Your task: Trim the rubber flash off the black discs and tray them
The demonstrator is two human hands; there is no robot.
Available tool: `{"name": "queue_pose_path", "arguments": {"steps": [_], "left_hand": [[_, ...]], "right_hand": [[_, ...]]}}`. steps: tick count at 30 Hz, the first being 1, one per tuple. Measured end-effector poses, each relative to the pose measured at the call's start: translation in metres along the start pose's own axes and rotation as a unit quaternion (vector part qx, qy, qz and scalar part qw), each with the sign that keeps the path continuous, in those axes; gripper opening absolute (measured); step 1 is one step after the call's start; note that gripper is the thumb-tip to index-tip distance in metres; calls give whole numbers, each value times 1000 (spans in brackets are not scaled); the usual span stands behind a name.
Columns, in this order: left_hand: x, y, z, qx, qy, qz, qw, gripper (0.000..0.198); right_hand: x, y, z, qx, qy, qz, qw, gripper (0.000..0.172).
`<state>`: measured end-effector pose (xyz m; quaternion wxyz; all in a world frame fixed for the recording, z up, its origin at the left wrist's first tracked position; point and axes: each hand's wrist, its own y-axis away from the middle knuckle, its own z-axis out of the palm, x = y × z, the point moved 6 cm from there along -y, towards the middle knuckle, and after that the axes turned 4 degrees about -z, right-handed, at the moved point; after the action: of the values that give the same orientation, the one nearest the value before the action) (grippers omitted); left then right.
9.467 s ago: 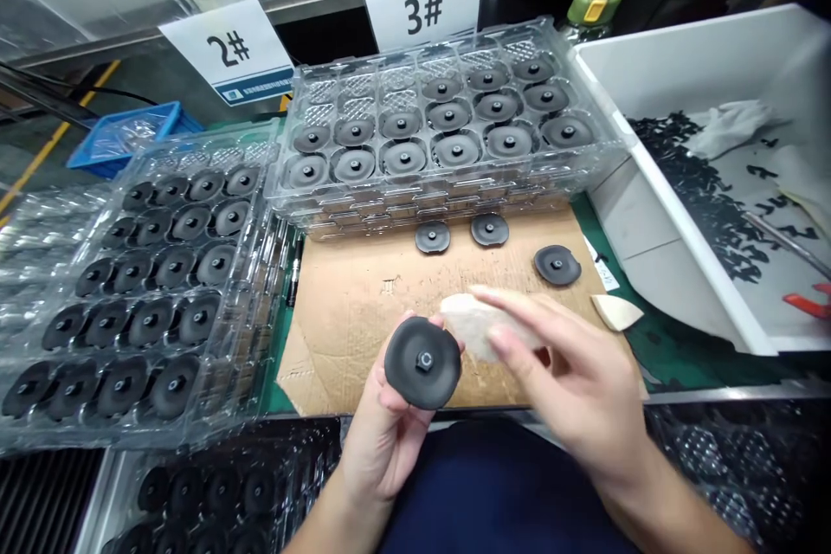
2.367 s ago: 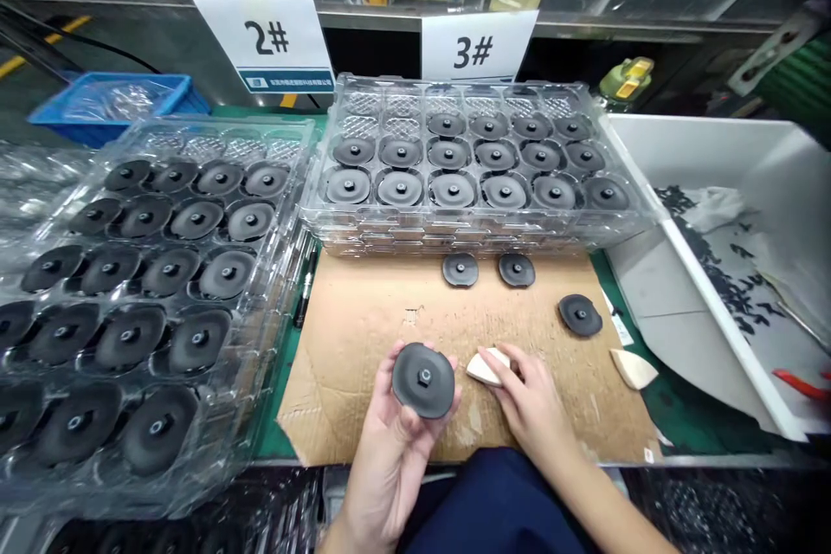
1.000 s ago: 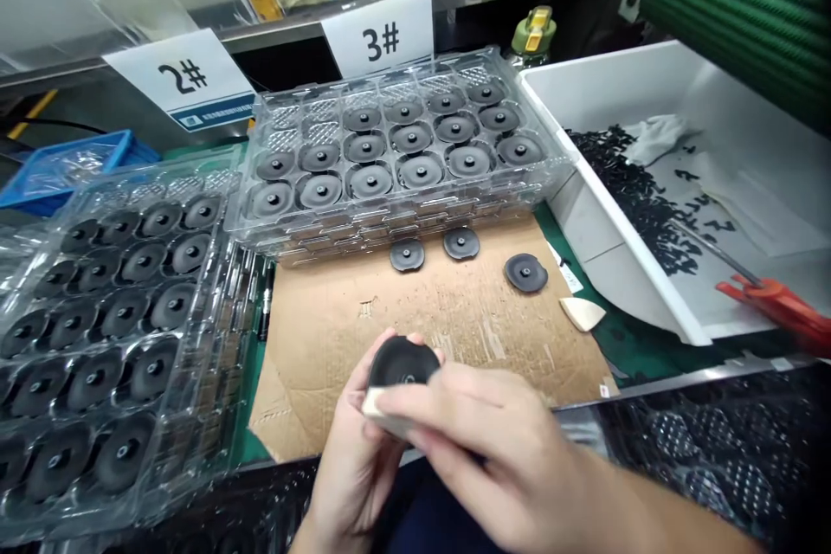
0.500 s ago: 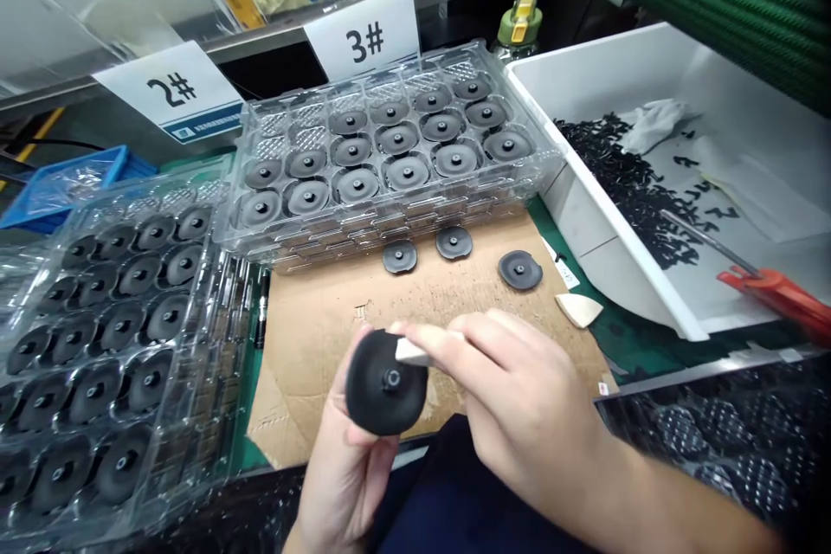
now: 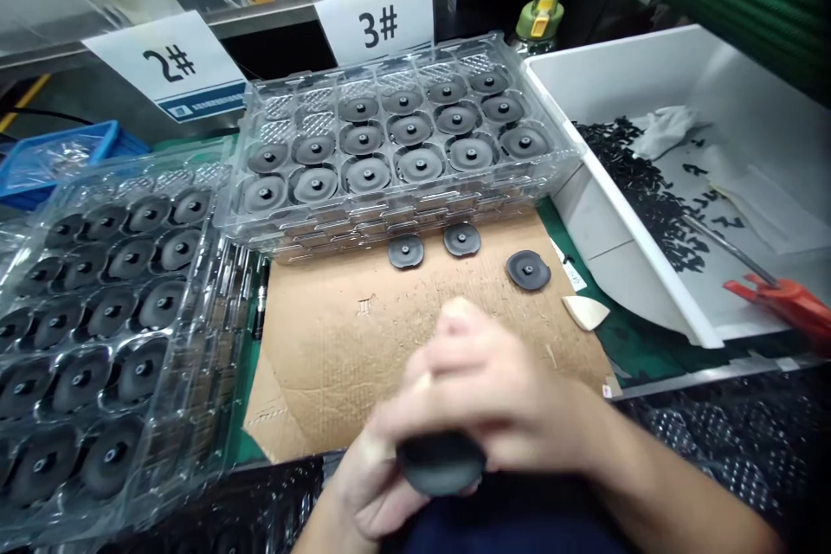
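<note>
A black round disc (image 5: 441, 466) is held low at the front, tilted so that its dark face is partly turned away. My left hand (image 5: 380, 493) grips the disc from its left side and below. My right hand (image 5: 480, 389) is closed over the top of the disc, its fingers curled and blurred by motion. Whatever is inside its curled fingers is hidden; the small white block seen earlier does not show. Beyond the hands, three similar discs lie on the cardboard: a left one (image 5: 406, 251), a middle one (image 5: 462, 239) and a right one (image 5: 528, 270).
A clear tray stack (image 5: 389, 212) with discs stands behind the cardboard (image 5: 318, 346). Another disc tray (image 5: 188, 294) is at left. On the right, a white bin (image 5: 640, 251) holds small black parts and a red-handled tool (image 5: 776, 294). A pale wedge (image 5: 585, 312) lies beside it.
Both hands have come together lower and nearer to me. The disc has tilted, and my right hand now covers its upper part. The white block has gone out of sight.
</note>
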<state>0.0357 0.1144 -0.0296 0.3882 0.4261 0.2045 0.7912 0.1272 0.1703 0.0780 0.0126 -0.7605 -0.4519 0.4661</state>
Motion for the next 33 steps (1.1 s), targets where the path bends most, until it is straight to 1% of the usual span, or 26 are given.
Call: {"name": "queue_pose_path", "arguments": {"steps": [1,2,3,4,5,6,8,11,14,17,20,22,24,27,29,31,32,33], "left_hand": [[-2,1,3,-44,53,-28,997,35],[-3,3,7,-92,111,-54,988,36],[-2,5,9,-137,169,-71,973,37],[0,8,10,-169,222,-75,957,38],[3,10,8,-186,258,-69,946,38],[5,12,5,-192,272,-59,941,39],[8,13,-3,-189,284,-43,939,39],[8,15,-12,-171,287,-32,942,35],[9,15,-18,-151,283,-17,947,35],[11,15,-22,-131,282,9,950,41],[15,16,-26,-113,279,39,953,44],[17,17,-28,-101,286,53,951,43],[17,18,-31,-84,299,61,948,40],[15,18,-37,-52,307,75,947,40],[14,15,-39,-31,297,86,951,44],[16,13,-39,-15,277,105,955,47],[18,12,-39,-8,266,118,957,47],[20,12,-38,-1,255,128,958,46]], "right_hand": [[16,3,0,21,-11,63,998,25],[35,9,-1,43,-4,143,989,24],[53,19,1,57,10,222,973,23],[68,31,5,60,23,281,957,23],[80,42,13,53,31,315,947,23],[88,54,24,39,36,330,942,24],[97,77,44,41,77,334,939,30],[98,105,68,79,139,339,927,36],[97,113,81,78,162,335,925,34],[104,104,76,79,167,338,923,33],[112,91,65,103,160,349,918,32],[110,87,63,123,147,354,916,32],[102,86,69,120,120,345,923,31],[88,83,82,72,65,319,943,25],[78,73,78,62,47,317,945,24],[62,55,62,97,45,318,942,26],[51,43,53,126,42,308,942,27],[36,30,44,161,44,278,946,30]]}}
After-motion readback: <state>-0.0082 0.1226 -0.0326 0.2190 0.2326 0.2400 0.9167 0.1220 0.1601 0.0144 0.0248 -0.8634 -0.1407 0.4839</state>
